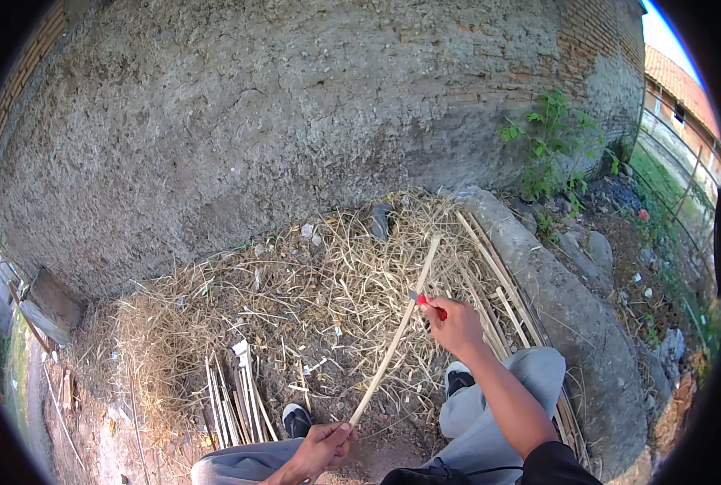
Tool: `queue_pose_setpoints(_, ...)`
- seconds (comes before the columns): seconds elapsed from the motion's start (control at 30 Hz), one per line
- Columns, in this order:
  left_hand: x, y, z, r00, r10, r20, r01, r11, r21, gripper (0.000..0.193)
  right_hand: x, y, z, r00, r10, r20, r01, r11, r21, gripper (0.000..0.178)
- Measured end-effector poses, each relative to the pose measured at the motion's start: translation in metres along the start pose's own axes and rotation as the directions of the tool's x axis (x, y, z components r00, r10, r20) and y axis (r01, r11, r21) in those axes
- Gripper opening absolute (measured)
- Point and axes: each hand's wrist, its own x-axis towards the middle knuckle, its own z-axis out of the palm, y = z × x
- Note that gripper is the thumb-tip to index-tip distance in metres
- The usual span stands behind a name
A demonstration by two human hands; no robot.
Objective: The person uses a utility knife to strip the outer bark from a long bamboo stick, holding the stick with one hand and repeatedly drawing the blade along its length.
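My left hand [325, 447] is closed around the near end of a long, pale bamboo strip [393, 347], low in the view by my left knee. The strip slants up and away to the right, over the shavings. Farther along it, my right hand [457, 326] grips a knife with a red handle [422, 300]. Its short dark blade lies across the strip, seemingly against it. Fingers partly cover the handle.
Pale shavings [352, 263] litter the ground before a rough wall [296, 121]. Split strips [243, 404] lie left of my shoe [297, 420]; longer ones [498, 275] lie right, along a stone slab [558, 307]. A leafy plant [550, 149] grows by the wall.
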Motion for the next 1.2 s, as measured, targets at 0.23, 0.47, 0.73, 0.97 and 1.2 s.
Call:
queue_pose_setpoints(0.23,0.016,0.0,-0.014,1.0,-0.024,0.006,0.024,0.997,-0.075,0.033,0.025,0.025,0.011,0.96,0.271,-0.072,-0.246,0.936,0.251,0.025)
queue_pose_setpoints(0.47,0.03,0.011,-0.015,0.994,0.032,-0.101,-0.047,0.986,-0.158,0.031,-0.043,-0.075,0.022,0.864,-0.132,0.485,0.029,0.976,0.214,0.029)
queue_pose_setpoints(0.73,0.024,0.014,-0.007,0.985,0.097,-0.144,-0.114,0.987,-0.117,0.029,-0.06,-0.079,0.029,0.842,-0.295,0.451,0.198,0.948,0.25,0.027)
queue_pose_setpoints(0.97,0.022,0.011,-0.002,0.986,0.114,-0.124,-0.128,0.984,-0.12,0.028,-0.06,-0.074,0.034,0.878,-0.335,0.343,0.262,0.934,0.241,0.027)
queue_pose_setpoints(1.2,0.001,0.005,0.006,0.989,0.101,-0.105,-0.108,0.992,-0.059,0.029,-0.032,-0.058,0.03,0.925,-0.145,0.352,0.09,0.982,0.168,0.02)
